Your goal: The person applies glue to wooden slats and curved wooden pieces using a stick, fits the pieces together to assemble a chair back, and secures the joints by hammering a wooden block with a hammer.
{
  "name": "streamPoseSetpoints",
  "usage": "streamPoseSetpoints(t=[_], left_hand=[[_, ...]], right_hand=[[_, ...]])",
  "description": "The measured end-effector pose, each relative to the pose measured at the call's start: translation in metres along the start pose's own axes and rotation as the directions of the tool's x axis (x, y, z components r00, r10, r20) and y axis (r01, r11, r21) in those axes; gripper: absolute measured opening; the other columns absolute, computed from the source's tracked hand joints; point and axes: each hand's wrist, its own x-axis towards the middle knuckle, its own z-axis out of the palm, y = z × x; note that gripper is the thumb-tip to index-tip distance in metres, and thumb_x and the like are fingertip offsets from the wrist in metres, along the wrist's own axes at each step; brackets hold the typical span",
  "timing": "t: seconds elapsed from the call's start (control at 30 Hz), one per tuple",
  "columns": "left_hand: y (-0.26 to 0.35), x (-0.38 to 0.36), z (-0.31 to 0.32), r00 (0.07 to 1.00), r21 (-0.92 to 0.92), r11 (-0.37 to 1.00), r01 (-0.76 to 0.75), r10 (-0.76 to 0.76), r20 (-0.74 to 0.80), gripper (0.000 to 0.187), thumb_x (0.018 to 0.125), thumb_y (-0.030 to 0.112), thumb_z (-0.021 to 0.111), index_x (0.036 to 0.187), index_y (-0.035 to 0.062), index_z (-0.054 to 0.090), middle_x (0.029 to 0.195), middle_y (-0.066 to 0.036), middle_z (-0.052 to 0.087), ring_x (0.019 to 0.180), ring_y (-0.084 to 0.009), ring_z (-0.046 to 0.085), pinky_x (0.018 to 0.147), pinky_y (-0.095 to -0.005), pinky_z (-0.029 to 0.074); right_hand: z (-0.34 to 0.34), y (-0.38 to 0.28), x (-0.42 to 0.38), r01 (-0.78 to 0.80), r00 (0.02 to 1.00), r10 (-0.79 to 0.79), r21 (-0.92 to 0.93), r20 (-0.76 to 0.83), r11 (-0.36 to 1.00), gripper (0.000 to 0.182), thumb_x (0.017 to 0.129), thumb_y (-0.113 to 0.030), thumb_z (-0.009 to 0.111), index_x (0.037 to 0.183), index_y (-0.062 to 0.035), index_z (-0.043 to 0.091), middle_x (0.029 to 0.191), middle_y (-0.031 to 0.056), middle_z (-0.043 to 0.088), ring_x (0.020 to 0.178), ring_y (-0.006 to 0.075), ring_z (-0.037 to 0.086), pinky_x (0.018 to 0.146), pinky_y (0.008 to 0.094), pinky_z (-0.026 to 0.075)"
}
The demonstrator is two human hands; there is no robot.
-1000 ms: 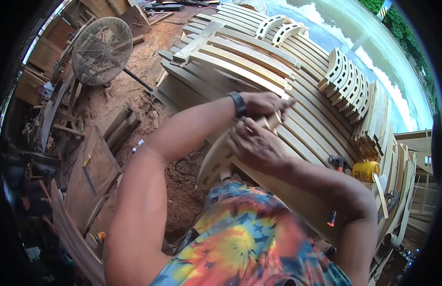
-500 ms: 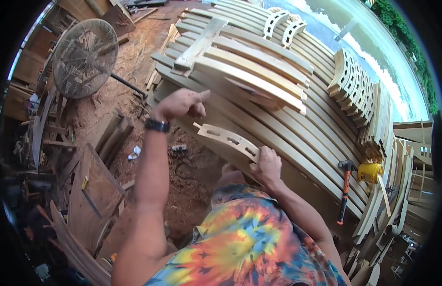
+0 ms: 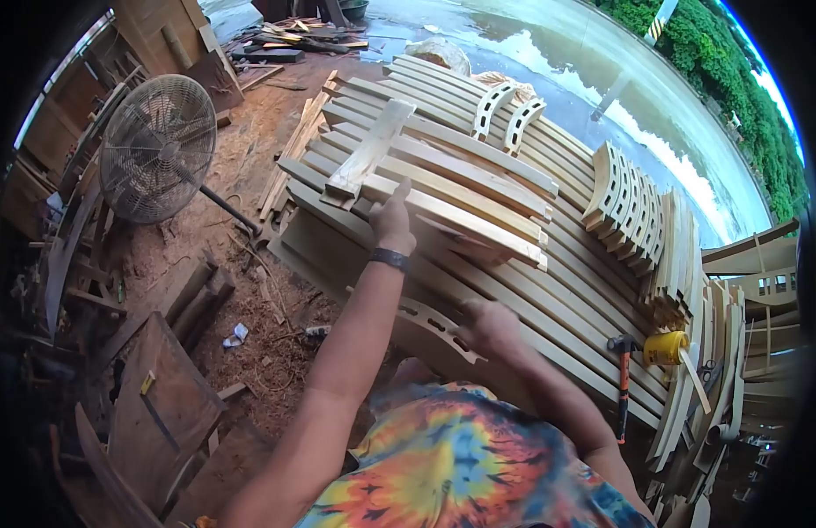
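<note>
My left hand (image 3: 393, 227), with a dark band at the wrist, is at the left end of the nearest curved wooden slat (image 3: 478, 233) in the raised group. One digit lies over the slat's top while the other fingers bend around its near side. Lower down, my right hand (image 3: 493, 330) is smeared by motion, its fingers bent. Just beside it, a curved slotted wooden piece (image 3: 439, 326) rests along the near edge of the stacked slats, partly overlapped by my left forearm.
A flat board (image 3: 373, 154) lies across the slats' left ends. Slotted curved pieces (image 3: 626, 207) stand in a row at right, near a hammer (image 3: 624, 378) and a yellow container (image 3: 663, 348). A standing fan (image 3: 159, 148) is at left, with scrap wood (image 3: 183, 308) on the ground.
My left hand has moved right and forward onto the nearest raised slat. My right hand has come off the end of the slotted piece, which sits lower against the stack. The view has shifted.
</note>
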Motion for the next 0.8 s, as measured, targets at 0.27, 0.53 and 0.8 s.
streamPoseSetpoints(t=[0.27, 0.53, 0.8], left_hand=[[-0.002, 0.02, 0.018, 0.947, -0.368, 0.89, 0.269, -0.176, 0.267, 0.052, 0.1, 0.027, 0.066, 0.144, 0.0021, 0.052, 0.136, -0.013, 0.061, 0.123, -0.0308, 0.06, 0.105, -0.0471, 0.05], [0.006, 0.006, 0.012, 0.924, -0.47, 0.852, 0.231, -0.041, 0.381, 0.052, 0.098, 0.03, 0.07, 0.142, 0.0074, 0.054, 0.133, -0.009, 0.063, 0.123, -0.0299, 0.06, 0.107, -0.0522, 0.048], [0.127, -0.039, 0.026, 0.642, -0.367, 0.93, 0.04, 0.257, 0.722, 0.048, 0.103, 0.027, 0.057, 0.148, 0.012, 0.052, 0.142, -0.011, 0.053, 0.127, -0.0252, 0.055, 0.105, -0.055, 0.05]], right_hand=[[-0.107, 0.042, 0.064, 0.207, 0.866, -0.141, 0.087, -0.479, 0.974, 0.034, 0.086, -0.021, 0.077, 0.11, 0.0023, 0.073, 0.091, 0.017, 0.077, 0.085, 0.0294, 0.074, 0.08, 0.0388, 0.057], [-0.176, 0.052, 0.098, 0.17, 0.671, -0.281, -0.227, -0.686, 0.959, 0.046, 0.084, -0.024, 0.08, 0.122, -0.0003, 0.069, 0.114, 0.0215, 0.072, 0.111, 0.0379, 0.067, 0.102, 0.0439, 0.05], [-0.278, 0.057, 0.081, 0.288, 0.588, -0.383, -0.258, -0.713, 0.922, 0.089, 0.081, -0.051, 0.084, 0.148, -0.003, 0.05, 0.138, 0.0238, 0.062, 0.129, 0.0409, 0.058, 0.111, 0.0463, 0.046]])
